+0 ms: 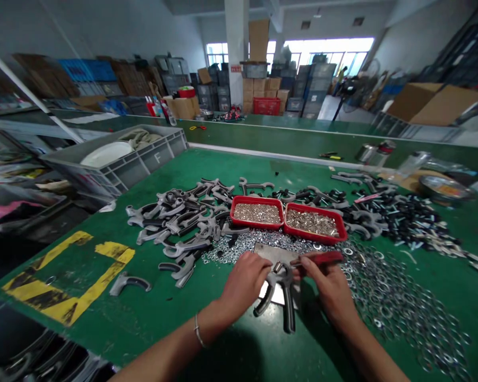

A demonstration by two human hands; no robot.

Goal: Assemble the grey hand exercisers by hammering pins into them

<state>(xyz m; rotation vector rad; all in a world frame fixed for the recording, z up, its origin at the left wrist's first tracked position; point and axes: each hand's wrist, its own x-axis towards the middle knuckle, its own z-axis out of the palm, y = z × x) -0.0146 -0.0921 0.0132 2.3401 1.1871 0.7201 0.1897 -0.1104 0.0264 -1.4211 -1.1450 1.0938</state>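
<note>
My left hand [247,278] is closed at the top of a grey spring clamp [281,278], whose two black-gripped handles point down towards me. A small metal pin or spring shows at the clamp's joint. My right hand [329,286] is wrapped round a red-handled tool [329,258] that looks like a screwdriver, its metal end pointing left at the clamp's head. The tip is hidden by the fingers and clamp. Beneath both lies a metal plate [269,250] on the green table. Just beyond it stand two red trays, the left tray [257,197] and right tray [344,233], holding small metal parts.
Grey clamp parts [179,217] are heaped to the left. Loose washers [398,297] spread across the right; black-headed screws [414,217] lie beyond them. A grey crate [151,159] stands at the back left. Yellow-black tape [69,302] marks the table's left corner.
</note>
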